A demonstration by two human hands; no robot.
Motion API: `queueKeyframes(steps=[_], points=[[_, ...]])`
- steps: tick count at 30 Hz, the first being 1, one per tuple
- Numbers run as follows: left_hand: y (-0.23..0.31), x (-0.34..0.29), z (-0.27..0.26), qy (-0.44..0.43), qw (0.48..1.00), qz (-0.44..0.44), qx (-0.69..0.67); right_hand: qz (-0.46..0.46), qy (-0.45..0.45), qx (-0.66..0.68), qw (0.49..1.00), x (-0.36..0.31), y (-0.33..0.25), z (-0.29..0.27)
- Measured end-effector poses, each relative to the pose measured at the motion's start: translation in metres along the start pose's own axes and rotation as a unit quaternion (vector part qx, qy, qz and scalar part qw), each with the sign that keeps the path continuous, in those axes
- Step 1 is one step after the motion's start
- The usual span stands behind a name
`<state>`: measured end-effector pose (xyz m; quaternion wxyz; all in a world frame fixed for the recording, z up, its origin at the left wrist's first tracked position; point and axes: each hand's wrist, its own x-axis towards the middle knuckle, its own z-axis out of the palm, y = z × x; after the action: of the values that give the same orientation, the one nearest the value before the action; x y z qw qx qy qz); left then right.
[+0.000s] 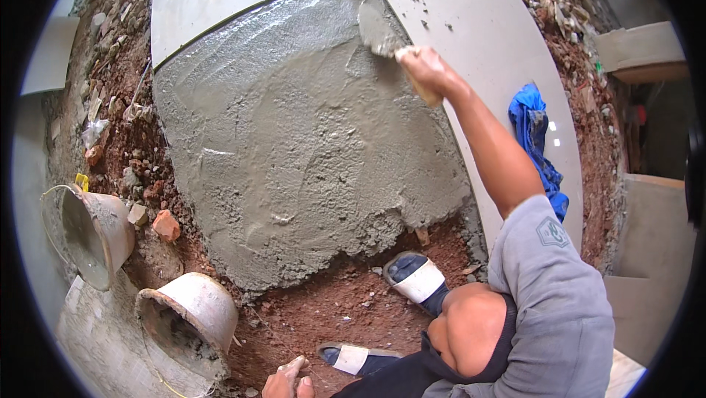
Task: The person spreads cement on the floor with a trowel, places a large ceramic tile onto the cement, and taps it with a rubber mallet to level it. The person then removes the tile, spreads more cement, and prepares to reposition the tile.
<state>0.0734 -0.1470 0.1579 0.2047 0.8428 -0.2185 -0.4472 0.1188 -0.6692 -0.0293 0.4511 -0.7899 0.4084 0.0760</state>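
At the far right of a grey bed of wet mortar (294,140), my right hand (426,73) is closed round the handle of a trowel. The mortar-coated trowel blade (376,29) lies on the mortar by the edge of a pale floor tile (471,30). My left hand (289,381) is low in the view, partly cut off by the lower edge, above red soil. Its visible fingers are slightly bent and apart, with nothing seen in them. The mortar is smoother at the far side and rough, with a ragged edge, near my feet.
Two mortar-smeared buckets, one tipped (110,232) and one nearer (209,310), lie at the left. A brick piece (166,226) rests beside them on rubble. A blue cloth (531,129) lies on the right-hand tile. My sandalled foot (412,276) stands close to the mortar edge.
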Motion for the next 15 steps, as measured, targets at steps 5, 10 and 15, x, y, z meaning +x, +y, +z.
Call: queueKeyframes(steps=[5,10,15], points=[[0.000,0.002,0.001,0.006,1.000,0.005,0.005,-0.001,-0.034,0.018,0.999,-0.051,0.013,0.011],[0.001,-0.001,-0.002,-0.001,1.000,-0.010,-0.009,0.039,0.034,0.078,0.996,-0.011,-0.006,0.014],[0.002,-0.007,0.001,0.013,1.000,0.002,-0.002,0.005,-0.009,0.028,1.000,-0.016,-0.025,0.078]])
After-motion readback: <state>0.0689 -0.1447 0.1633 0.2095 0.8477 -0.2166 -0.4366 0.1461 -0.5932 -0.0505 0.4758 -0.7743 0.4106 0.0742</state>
